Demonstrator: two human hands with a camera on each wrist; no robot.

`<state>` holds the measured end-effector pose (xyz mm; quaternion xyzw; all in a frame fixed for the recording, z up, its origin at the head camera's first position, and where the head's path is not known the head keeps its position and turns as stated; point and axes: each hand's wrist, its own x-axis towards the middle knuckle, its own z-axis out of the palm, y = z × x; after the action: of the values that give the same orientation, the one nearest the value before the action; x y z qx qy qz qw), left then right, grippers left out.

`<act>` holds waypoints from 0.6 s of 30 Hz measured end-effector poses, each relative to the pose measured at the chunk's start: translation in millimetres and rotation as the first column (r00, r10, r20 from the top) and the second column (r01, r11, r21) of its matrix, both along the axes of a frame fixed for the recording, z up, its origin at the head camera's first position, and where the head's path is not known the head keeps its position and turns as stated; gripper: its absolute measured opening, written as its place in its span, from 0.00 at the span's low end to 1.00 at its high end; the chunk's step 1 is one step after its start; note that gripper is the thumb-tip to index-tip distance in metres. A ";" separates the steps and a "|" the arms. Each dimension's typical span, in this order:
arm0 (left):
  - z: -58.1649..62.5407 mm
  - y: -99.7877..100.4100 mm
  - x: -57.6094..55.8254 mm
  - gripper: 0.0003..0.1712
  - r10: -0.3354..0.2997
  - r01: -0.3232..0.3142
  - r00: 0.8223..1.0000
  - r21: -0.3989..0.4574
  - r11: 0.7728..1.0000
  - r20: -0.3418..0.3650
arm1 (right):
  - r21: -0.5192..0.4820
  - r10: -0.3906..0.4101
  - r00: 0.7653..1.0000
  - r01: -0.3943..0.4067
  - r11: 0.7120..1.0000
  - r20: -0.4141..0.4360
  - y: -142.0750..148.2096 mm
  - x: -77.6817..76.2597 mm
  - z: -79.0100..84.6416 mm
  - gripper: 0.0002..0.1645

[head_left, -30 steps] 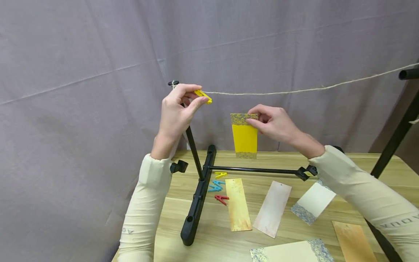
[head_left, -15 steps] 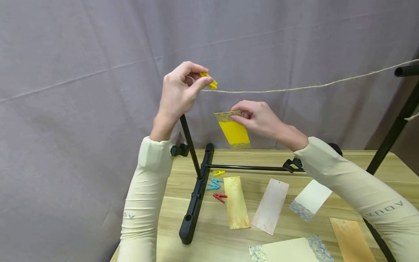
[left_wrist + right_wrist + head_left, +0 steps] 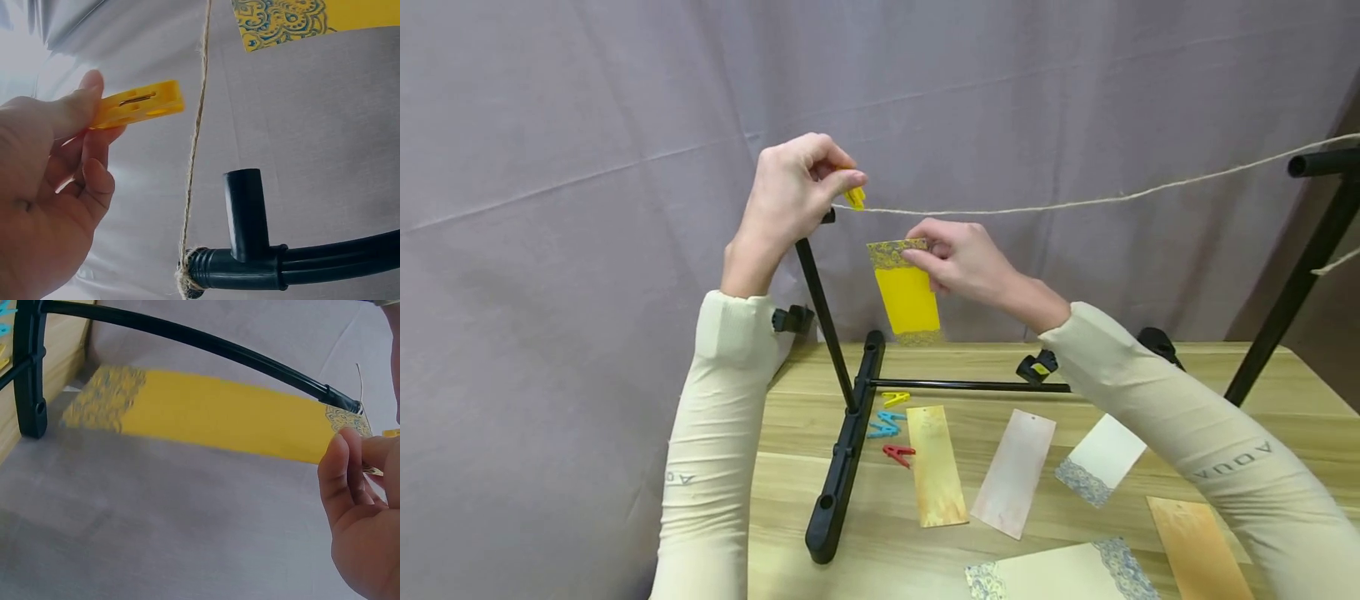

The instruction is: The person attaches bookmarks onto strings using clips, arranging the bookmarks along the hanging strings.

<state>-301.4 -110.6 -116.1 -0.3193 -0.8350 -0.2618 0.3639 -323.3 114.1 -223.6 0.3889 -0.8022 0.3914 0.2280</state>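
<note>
Between thumb and fingertips my left hand (image 3: 790,187) pinches a yellow clothespin (image 3: 140,103) beside the twine (image 3: 985,211). In the left wrist view a gap shows between the clothespin's tip and the twine. My right hand (image 3: 966,258) grips the upper right corner of a yellow card (image 3: 908,298) with blue lace-pattern ends. That card hangs just below the twine, tilted slightly, and the right wrist view shows its full length. The twine is tied to the end of a black pole (image 3: 234,267) on the left.
On the wooden table (image 3: 925,558) lie yellow (image 3: 895,399), blue (image 3: 886,425) and red clothespins (image 3: 898,454). Several cards lie right of them, including a mottled yellow card (image 3: 938,467) and a pinkish card (image 3: 1015,475). The black stand's foot (image 3: 842,467) and crossbar (image 3: 962,385) stand behind.
My right hand has carried the yellow card leftward and slightly up. The left hand has risen with the clothespin, then shifted left, and the clothespin now points more downward at the twine.
</note>
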 end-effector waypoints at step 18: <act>5.1 3.4 -8.8 0.10 0.106 -0.089 0.989 -0.163 0.983 0.101 | -0.148 -0.052 0.987 0.075 0.986 0.151 -27.7 -9.4 1.7 0.09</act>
<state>-310.2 -107.2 -111.1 -0.2910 -0.8863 -0.1936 0.3037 -332.7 86.4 -221.9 0.3147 -0.7964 0.4717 0.2101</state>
